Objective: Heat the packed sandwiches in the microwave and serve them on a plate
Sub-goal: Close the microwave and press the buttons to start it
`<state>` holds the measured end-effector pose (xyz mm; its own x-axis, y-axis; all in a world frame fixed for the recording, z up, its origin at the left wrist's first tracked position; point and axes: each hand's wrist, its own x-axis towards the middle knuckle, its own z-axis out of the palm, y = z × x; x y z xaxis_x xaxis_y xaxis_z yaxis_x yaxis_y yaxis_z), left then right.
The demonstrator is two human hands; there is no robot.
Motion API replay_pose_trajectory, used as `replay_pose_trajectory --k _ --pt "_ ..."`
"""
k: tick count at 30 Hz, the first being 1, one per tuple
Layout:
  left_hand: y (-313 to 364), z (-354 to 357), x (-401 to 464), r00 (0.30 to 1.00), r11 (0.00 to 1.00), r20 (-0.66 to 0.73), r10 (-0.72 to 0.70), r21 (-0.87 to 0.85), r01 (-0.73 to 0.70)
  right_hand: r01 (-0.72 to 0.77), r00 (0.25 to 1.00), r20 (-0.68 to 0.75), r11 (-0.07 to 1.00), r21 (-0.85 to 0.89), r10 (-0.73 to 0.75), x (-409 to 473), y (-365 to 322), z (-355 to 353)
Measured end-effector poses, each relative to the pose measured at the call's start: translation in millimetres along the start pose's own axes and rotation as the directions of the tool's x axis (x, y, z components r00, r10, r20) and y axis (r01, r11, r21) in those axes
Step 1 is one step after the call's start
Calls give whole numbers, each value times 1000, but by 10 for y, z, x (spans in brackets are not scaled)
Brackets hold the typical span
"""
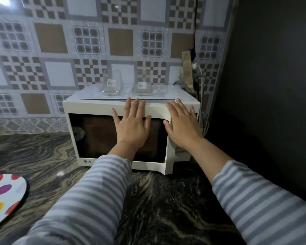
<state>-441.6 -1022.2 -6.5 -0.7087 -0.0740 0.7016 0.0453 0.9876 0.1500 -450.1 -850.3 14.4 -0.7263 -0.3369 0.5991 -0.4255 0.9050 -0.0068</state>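
Note:
A white microwave [88,110] stands on the dark marbled counter against the tiled wall, its door slightly ajar at the right edge. My left hand [131,124] lies flat with straight fingers on the door's upper part and dark window. My right hand [182,122] lies flat beside it, over the control side. Two clear plastic sandwich packs sit on top of the microwave, one [111,84] on the left and one [142,86] on the right; their contents are hard to make out. A white plate [5,195] with coloured dots lies at the counter's left edge.
A dark wall [265,85] stands close to the right of the microwave. Cables and a taped plug [193,68] hang at the microwave's back right corner. The marbled counter [157,200] stretches in front.

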Motion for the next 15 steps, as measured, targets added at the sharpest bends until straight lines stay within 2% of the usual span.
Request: replay_pose_trajectory --k 8,15 --pt "-33 -549 -377 986 1000 167 2 -31 3 -12 1000 22 999 -39 13 -500 -417 -419" --pt "-197 -1037 -688 973 993 229 7 -113 19 -24 1000 12 998 -49 24 -891 -954 -704"
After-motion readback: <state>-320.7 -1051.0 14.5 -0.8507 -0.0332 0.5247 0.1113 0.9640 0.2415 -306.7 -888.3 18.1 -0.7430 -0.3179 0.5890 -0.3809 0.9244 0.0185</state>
